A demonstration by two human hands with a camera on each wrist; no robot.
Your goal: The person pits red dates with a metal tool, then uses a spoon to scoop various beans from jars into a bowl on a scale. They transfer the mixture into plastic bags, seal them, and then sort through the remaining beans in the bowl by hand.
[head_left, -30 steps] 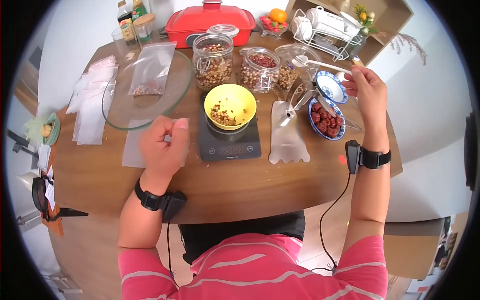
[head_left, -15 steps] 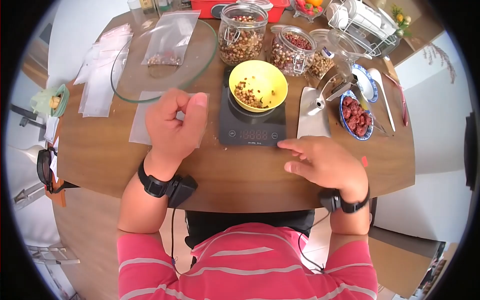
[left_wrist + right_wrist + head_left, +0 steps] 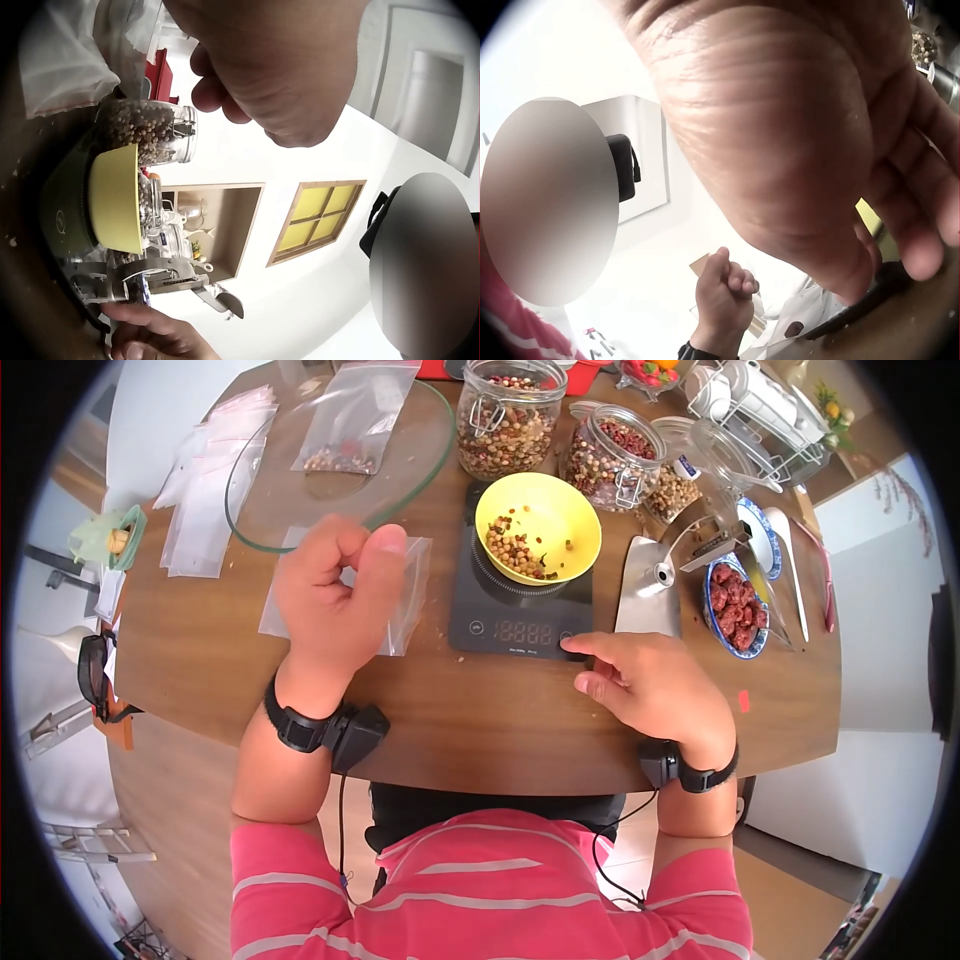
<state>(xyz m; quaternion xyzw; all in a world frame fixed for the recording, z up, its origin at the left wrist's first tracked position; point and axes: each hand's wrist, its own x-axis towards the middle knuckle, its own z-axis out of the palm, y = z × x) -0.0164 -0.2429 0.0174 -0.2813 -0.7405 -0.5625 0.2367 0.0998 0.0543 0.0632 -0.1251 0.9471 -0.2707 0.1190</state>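
My right hand point(image 3: 650, 685) reaches to the kitchen scale point(image 3: 520, 632), its index fingertip at the button on the right of the display. The display shows lit digits. On the scale's platform stands a yellow bowl point(image 3: 565, 530) with mixed dried beans and grains point(image 3: 512, 550) inside. My left hand point(image 3: 340, 600) is raised to the left of the scale, fingers curled in and thumb up, holding nothing. Below it lies a clear zip bag point(image 3: 412, 600), partly hidden by the hand. In the right wrist view the left hand point(image 3: 726, 296) shows as a loose fist.
Glass jars of beans point(image 3: 510, 435) stand behind the scale. A glass plate point(image 3: 250, 500) bears a partly filled bag point(image 3: 355, 410), with more bags point(image 3: 200, 520) beside it. At right are a steel scoop point(image 3: 645, 595), a bowl of red dates point(image 3: 735, 610) and a white spoon point(image 3: 790, 565).
The right hand has let go of the white spoon, which now lies at the table's right, and moved left and down to the scale's button. The left hand keeps its curled pose.
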